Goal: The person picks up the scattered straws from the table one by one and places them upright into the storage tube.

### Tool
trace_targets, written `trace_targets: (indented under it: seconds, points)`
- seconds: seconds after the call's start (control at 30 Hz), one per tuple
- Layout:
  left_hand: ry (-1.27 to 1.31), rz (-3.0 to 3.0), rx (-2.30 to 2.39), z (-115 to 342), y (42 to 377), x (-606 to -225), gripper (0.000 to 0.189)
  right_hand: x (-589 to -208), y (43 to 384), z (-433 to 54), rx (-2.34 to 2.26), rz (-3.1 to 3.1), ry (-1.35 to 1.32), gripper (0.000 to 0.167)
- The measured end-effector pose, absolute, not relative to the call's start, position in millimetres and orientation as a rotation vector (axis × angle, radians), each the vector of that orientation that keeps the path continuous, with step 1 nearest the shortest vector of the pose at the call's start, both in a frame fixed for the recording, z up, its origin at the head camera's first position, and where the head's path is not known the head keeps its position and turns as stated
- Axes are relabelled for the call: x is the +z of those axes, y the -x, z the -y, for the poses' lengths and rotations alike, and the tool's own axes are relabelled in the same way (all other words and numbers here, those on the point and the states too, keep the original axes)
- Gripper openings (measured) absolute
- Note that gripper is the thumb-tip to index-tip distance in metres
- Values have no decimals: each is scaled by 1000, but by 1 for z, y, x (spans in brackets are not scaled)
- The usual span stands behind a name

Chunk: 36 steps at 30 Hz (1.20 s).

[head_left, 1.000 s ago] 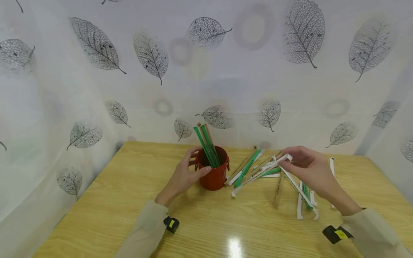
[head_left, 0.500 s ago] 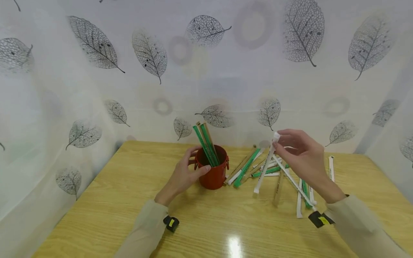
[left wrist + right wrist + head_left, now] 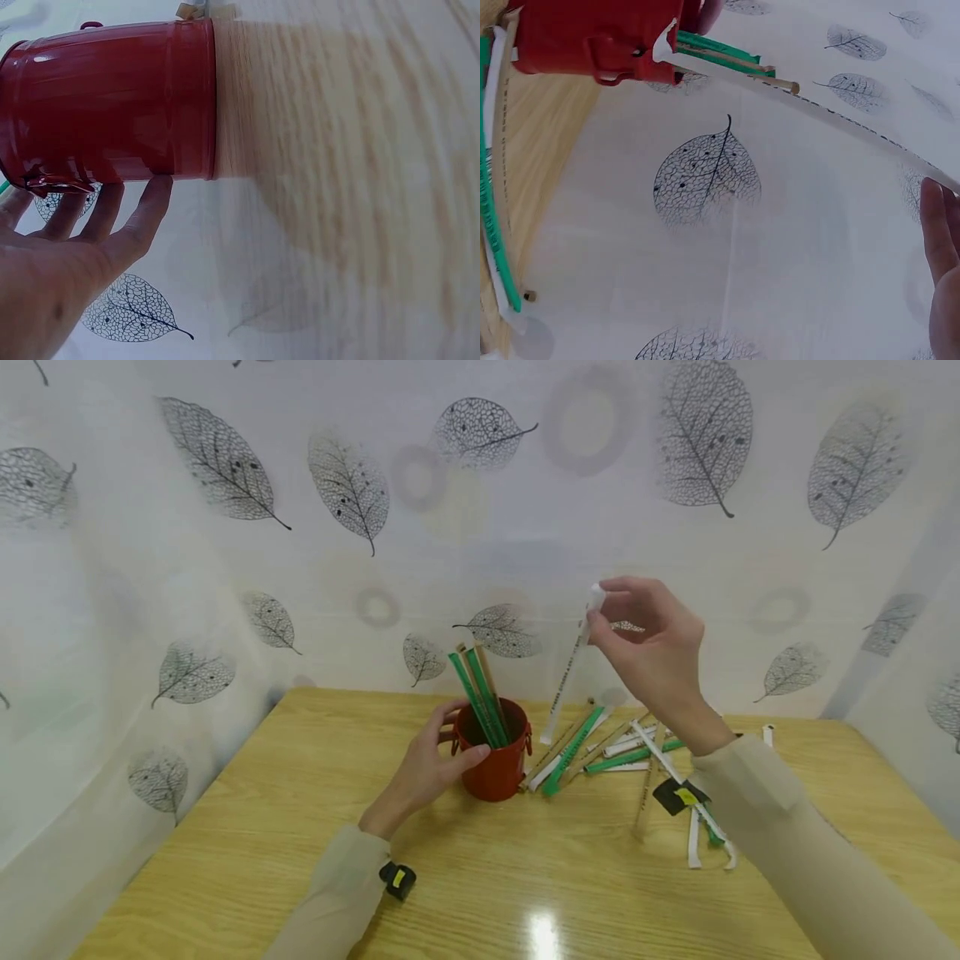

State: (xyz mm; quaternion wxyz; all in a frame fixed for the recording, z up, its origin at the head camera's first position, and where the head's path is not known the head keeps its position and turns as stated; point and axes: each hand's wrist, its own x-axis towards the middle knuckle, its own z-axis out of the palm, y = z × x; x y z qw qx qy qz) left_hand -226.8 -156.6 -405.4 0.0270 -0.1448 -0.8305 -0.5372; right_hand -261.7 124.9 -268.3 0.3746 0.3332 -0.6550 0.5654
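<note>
My left hand (image 3: 427,764) holds a small red bucket (image 3: 495,778) by its left side, with the thumb in front near the rim. In the left wrist view, fingertips (image 3: 156,187) touch the bucket's wall. Several green and brown wrapped straws (image 3: 486,702) lean inside the bucket. To the right and above the rim, my right hand (image 3: 654,647) pinches a white paper-wrapped straw (image 3: 567,681) by its upper end. The straw slants, its lower end down toward the table, right of the bucket. The right wrist view shows its dark printing.
Several loose wrapped straws lie right of the bucket, among them a green straw (image 3: 573,753) and a white straw (image 3: 667,758). More white and green ones lie partly hidden by my right forearm. A leaf-print curtain (image 3: 525,552) stands behind the wooden table (image 3: 300,860).
My right hand has lifted the white straw from the pile, moving up and left toward the bucket, and the straw now hangs steeply. The left hand and bucket have stayed put.
</note>
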Motion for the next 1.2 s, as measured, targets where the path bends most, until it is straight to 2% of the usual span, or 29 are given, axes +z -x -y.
trace_targets:
  seconds: [0.27,0.8,1.03,1.2]
  points:
    - [448,2571,-1617,157,228,-402,68,-266,268,-93,1447,1627,-894,30]
    - [461,2586,-1576,153,227,-401,69,-326,280,-79,1248,1932,-989,25]
    - [458,2579,-1594,152,225,-403,68,-343,280,-79,1235,1997,-1036,31]
    - [453,2582,-1584,153,225,-401,68,-343,280,-79,1177,2014,-1125,44]
